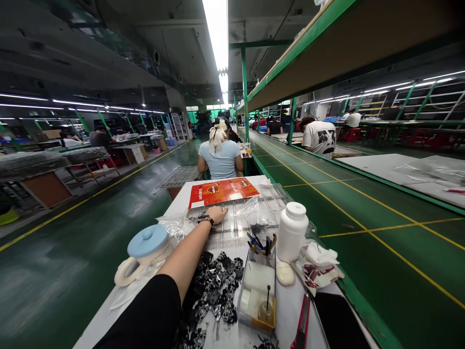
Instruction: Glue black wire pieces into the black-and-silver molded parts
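My left hand (pixel 217 214) reaches forward over the clear plastic trays (pixel 236 220), just below the near edge of a red printed sheet (pixel 221 191). Its fingers look curled downward, and whatever they grip, if anything, is hidden beneath the hand. A dark-banded watch (pixel 206 221) circles that wrist. Under the forearm, to its right, lies a heap of small black and metal clips (pixel 218 286). My right hand is out of view.
On the left stands a mug with a blue lid (pixel 148 241). Rightward are a divided box (pixel 257 291) with pliers, a white bottle (pixel 291 232), a computer mouse (pixel 285 274), a red cutter knife (pixel 301 322) and a phone (pixel 339 320). A co-worker (pixel 220 157) sits ahead.
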### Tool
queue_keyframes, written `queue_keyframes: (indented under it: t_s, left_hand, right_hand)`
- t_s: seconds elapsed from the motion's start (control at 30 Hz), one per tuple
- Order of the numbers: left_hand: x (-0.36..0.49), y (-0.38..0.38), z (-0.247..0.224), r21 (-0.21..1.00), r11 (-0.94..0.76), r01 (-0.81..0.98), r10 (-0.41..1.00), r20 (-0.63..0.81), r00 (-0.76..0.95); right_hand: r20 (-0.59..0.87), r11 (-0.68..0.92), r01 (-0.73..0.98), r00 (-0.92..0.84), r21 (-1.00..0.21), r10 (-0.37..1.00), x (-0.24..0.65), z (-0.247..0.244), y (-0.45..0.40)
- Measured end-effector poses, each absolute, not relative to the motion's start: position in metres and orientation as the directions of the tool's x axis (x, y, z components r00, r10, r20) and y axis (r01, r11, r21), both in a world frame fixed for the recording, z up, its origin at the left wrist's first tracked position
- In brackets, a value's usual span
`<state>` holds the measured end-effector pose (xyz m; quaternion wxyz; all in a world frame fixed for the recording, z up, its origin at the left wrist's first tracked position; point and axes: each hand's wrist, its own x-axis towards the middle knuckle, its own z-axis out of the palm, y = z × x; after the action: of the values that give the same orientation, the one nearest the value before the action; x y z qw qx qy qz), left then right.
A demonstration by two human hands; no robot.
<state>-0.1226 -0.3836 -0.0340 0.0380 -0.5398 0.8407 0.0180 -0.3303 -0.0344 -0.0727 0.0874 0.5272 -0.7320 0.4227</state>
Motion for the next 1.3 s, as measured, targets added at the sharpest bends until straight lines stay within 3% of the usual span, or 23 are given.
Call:
queue_keyframes:
  t_s: [0.47, 1.3]
  left_hand:
    - [-0.122, -0.387, -0.038, 0.01, 0.388, -0.922, -0.919, -0.069, -0.388]
    - [-0.124, -0.391, -0.031, 0.032, 0.369, -0.929, -0.922, -0.111, -0.37]
  right_hand:
    - [0.619, -0.016, -0.82, -0.42, -0.573, -0.664, -0.364, -0.082, -0.095]
    - [0.558, 0.031, -0.821, -0.414, -0.569, -0.72, -0.326, -0.075, -0.025]
